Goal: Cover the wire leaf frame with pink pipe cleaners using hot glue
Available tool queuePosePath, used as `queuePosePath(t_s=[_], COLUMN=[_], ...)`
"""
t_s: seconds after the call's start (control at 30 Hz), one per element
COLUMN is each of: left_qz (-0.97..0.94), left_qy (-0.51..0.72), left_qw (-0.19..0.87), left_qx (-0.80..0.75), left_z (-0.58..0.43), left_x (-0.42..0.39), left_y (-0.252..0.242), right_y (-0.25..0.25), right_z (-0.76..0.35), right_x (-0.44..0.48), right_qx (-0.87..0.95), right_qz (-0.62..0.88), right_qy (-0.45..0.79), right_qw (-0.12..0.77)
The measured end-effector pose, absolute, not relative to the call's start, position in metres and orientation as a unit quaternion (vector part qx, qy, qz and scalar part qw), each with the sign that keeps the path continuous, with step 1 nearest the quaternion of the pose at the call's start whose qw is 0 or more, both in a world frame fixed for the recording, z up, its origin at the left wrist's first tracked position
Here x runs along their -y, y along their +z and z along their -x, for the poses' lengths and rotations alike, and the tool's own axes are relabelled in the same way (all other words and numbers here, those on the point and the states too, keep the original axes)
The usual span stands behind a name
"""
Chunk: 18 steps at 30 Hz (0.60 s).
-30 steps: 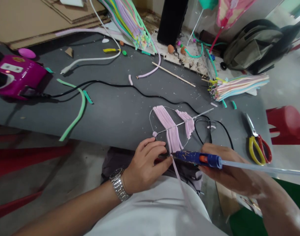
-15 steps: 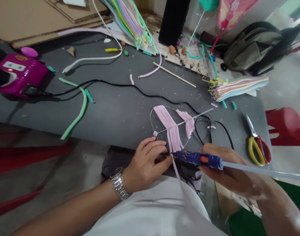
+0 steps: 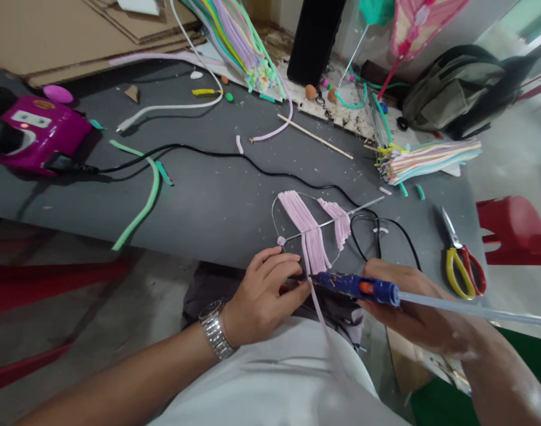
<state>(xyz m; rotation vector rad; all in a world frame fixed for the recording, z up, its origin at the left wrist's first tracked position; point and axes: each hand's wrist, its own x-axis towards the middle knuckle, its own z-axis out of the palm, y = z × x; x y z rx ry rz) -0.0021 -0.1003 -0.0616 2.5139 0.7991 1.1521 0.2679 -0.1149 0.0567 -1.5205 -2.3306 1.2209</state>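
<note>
From the head camera, the right hand (image 3: 412,310) is clenched around a blue hot glue gun (image 3: 354,286), its nozzle just beside the left hand (image 3: 264,299) and a translucent glue stick (image 3: 475,310) running out behind it. The left hand's fingers (image 3: 270,266) curl just below a wire frame (image 3: 274,216) on a grey table (image 3: 173,225), next to a pale pink strip (image 3: 317,313) hanging from the frame; whether they pinch it, I cannot tell. Rows of pink strips (image 3: 303,222) cross the frame. To the frame's right lie yellow-handled scissors (image 3: 457,275); beyond it, a black cable (image 3: 253,168) and a bundle of pastel strips (image 3: 430,161).
</note>
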Motion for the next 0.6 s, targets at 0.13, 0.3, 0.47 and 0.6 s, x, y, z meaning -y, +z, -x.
queuePosePath(t_s=[0.13, 0.3, 0.47, 0.6], left_qz=[-0.866, -0.866, -0.867, -0.865], left_qy=[0.399, 0.398, 0.397, 0.402], left_qw=[0.135, 0.138, 0.136, 0.131], left_qx=[-0.27, -0.269, -0.267, -0.27], left_z=[0.0018, 0.002, 0.0028, 0.0021], left_x=[0.0998, 0.0999, 0.1004, 0.1004], left_y=[-0.0618, -0.0621, -0.0618, -0.0614], right_y=[0.0577, 0.0571, 0.0562, 0.0571], right_z=[-0.2687, -0.2701, -0.269, -0.2695], right_x=[0.1143, 0.1157, 0.1158, 0.1167], right_qx=[0.765, 0.767, 0.766, 0.763], right_qz=[0.502, 0.491, 0.494, 0.502], right_qy=[0.4, 0.41, 0.41, 0.405], right_qw=[0.048, 0.047, 0.033, 0.038])
